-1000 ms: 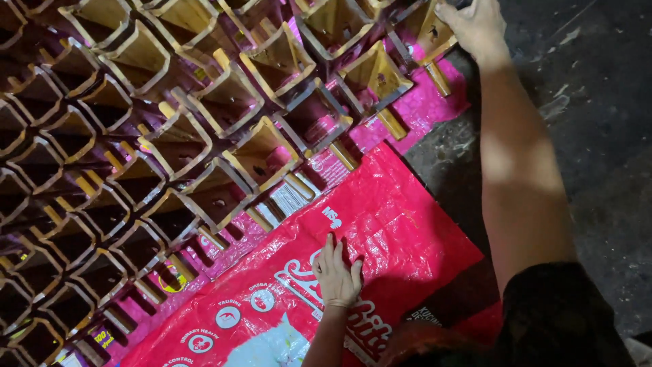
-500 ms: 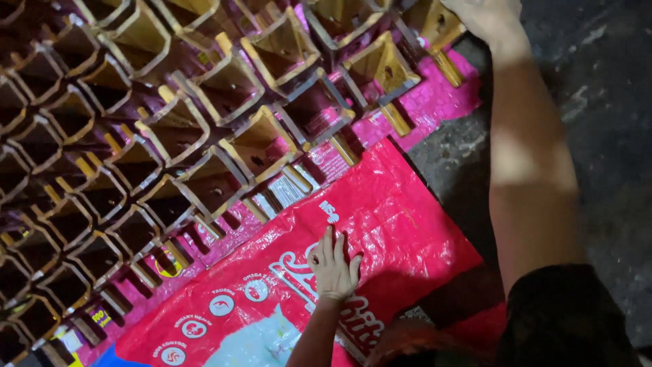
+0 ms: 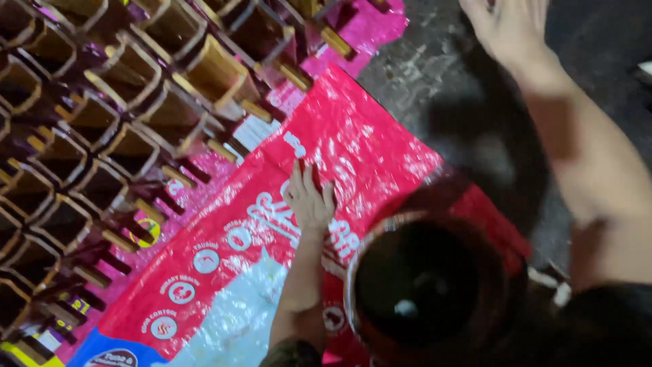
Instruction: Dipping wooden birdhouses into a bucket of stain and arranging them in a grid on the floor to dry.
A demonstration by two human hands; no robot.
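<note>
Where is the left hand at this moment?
The left hand lies flat on the red plastic sack, centre of the head view, beside the dark round bucket.

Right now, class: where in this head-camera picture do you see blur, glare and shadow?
Head view: motion blur smears the raised right hand and the round dark red bucket; white glare speckles the glossy red plastic sack under the flat left hand; the grey concrete floor lies in shadow.

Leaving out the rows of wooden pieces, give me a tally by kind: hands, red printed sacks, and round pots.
Hands: 2, the left hand flat on the sack, the right hand above the dark floor
Red printed sack: 1
Round dark pot: 1
Total: 4
</note>
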